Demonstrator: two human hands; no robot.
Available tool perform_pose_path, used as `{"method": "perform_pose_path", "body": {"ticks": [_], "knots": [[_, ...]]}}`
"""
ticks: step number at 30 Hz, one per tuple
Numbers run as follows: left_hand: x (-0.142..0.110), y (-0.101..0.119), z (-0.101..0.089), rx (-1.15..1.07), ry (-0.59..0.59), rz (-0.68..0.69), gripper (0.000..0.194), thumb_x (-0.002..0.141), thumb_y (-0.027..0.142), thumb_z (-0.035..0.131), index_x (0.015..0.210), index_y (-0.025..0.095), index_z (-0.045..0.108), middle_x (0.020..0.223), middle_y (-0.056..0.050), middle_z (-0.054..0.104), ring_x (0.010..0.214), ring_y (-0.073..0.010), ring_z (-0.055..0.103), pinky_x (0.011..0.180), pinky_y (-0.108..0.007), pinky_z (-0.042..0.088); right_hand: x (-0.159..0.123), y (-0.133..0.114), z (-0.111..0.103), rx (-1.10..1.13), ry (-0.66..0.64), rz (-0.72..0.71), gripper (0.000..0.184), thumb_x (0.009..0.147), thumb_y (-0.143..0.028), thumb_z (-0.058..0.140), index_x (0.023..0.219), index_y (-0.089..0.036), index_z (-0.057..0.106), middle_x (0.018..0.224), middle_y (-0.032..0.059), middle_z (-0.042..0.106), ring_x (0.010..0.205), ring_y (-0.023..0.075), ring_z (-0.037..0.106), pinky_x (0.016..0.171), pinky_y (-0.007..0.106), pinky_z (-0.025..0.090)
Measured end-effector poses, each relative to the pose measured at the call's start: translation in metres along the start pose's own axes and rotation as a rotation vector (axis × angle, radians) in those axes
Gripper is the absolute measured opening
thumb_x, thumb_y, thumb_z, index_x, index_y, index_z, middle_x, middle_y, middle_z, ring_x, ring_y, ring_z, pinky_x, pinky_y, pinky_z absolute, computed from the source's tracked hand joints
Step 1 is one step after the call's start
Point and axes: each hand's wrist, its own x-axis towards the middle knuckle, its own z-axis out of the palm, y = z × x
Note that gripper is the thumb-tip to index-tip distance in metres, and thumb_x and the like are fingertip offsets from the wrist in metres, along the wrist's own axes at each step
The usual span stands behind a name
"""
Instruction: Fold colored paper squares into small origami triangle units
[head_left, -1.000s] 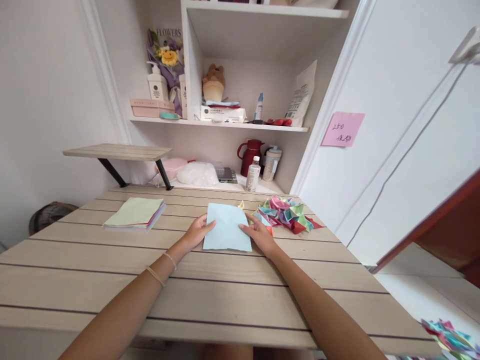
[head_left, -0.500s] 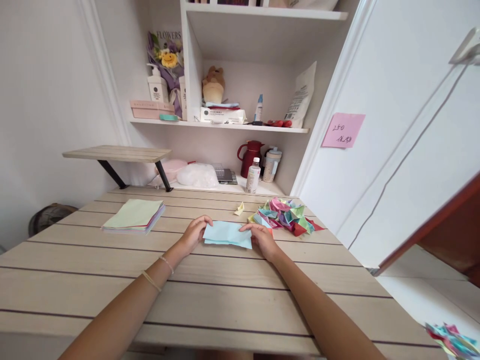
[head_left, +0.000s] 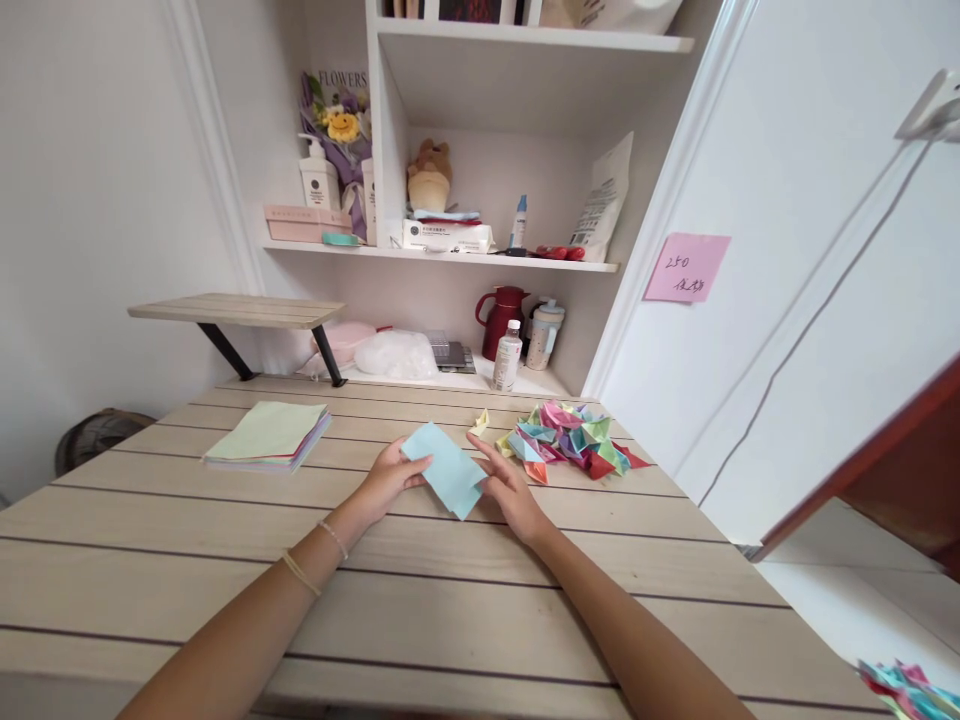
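Between side edges of tabletop (head_left: 435, 600): blue paper (head_left: 446, 468), doubled, apparently mid-fold
Left hand (head_left: 390, 475): fingers clamped on it
Right hand (head_left: 516, 492): index extended, grip unclear
Paper edges: next, probably need squaring

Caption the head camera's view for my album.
Left hand holding blue paper, right hand at its edge, colourful paper pile nearby.

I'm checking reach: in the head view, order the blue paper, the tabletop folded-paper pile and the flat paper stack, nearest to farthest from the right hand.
1. Blue paper: at the right hand, on its left.
2. Tabletop pile: beyond the hand, to its right.
3. Flat paper stack: leftward, past the left hand.
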Motion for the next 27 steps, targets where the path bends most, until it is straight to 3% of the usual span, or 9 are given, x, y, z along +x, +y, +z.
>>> {"method": "perform_pose_path", "body": {"ticks": [3,7,13,16,20,22,27], "knots": [[0.0,-0.005,0.001,0.085,0.027,0.016,0.057,0.054,0.022,0.075,0.106,0.017,0.053,0.09,-0.009,0.065,0.078,-0.0194,0.062,0.067,-0.029,0.048,0.001,0.004,-0.001,0.047,0.051,0.118,0.046,0.075,-0.048,0.047,0.113,-0.023,0.054,0.09,0.0054,0.063,0.076,0.0199,0.058,0.061,0.032,0.048],[-0.001,-0.006,0.002,0.177,0.035,0.047,0.061,0.052,0.02,0.075,0.108,0.016,0.051,0.081,-0.005,0.065,0.069,-0.0154,0.06,0.057,-0.023,0.046,0.004,0.01,-0.005,0.11,0.044,0.216,0.064,0.074,-0.067,0.031,0.099,-0.017,0.062,0.077,0.0074,0.065,0.066,0.0195,0.059,0.055,0.03,0.046],[-0.002,-0.001,0.007,0.03,0.054,0.101,0.074,0.052,0.017,0.076,0.118,0.02,0.042,0.092,-0.006,0.064,0.082,-0.0174,0.06,0.073,-0.03,0.046,0.006,0.014,-0.006,-0.094,0.065,0.305,0.039,0.059,-0.049,0.067,0.078,-0.014,0.065,0.054,-0.0011,0.056,0.042,0.0077,0.043,0.038,0.019,0.032],[-0.003,0.0,0.008,0.035,-0.019,0.026,0.059,0.057,0.024,0.073,0.11,0.017,0.049,0.094,-0.008,0.064,0.084,-0.0188,0.061,0.077,-0.033,0.045,0.007,0.014,-0.005,-0.088,0.048,0.232,0.039,0.063,-0.05,0.063,0.079,-0.015,0.064,0.06,-0.0001,0.058,0.047,0.009,0.047,0.041,0.02,0.038],[-0.002,-0.003,0.007,0.176,-0.125,-0.069,0.032,0.063,0.031,0.069,0.085,0.011,0.06,0.081,-0.008,0.067,0.076,-0.0179,0.062,0.079,-0.033,0.044,0.005,0.015,-0.003,-0.11,-0.019,0.195,0.045,0.071,-0.059,0.049,0.075,-0.016,0.06,0.06,0.0018,0.059,0.052,0.0125,0.052,0.047,0.024,0.042],[-0.001,-0.003,0.007,0.184,-0.121,-0.058,0.028,0.063,0.032,0.068,0.08,0.011,0.06,0.076,-0.007,0.067,0.072,-0.0172,0.062,0.078,-0.033,0.045,0.004,0.017,-0.003,-0.143,-0.082,0.207,0.046,0.075,-0.06,0.043,0.077,-0.016,0.058,0.061,0.0022,0.06,0.054,0.0133,0.054,0.049,0.024,0.041],[-0.003,-0.002,0.009,0.174,-0.147,-0.056,0.034,0.063,0.031,0.068,0.09,0.011,0.06,0.08,-0.008,0.068,0.072,-0.0178,0.062,0.074,-0.032,0.045,0.001,0.016,-0.002,-0.254,-0.197,0.156,0.042,0.08,-0.053,0.041,0.095,-0.017,0.057,0.069,0.0014,0.059,0.06,0.0124,0.054,0.053,0.023,0.041]]}}
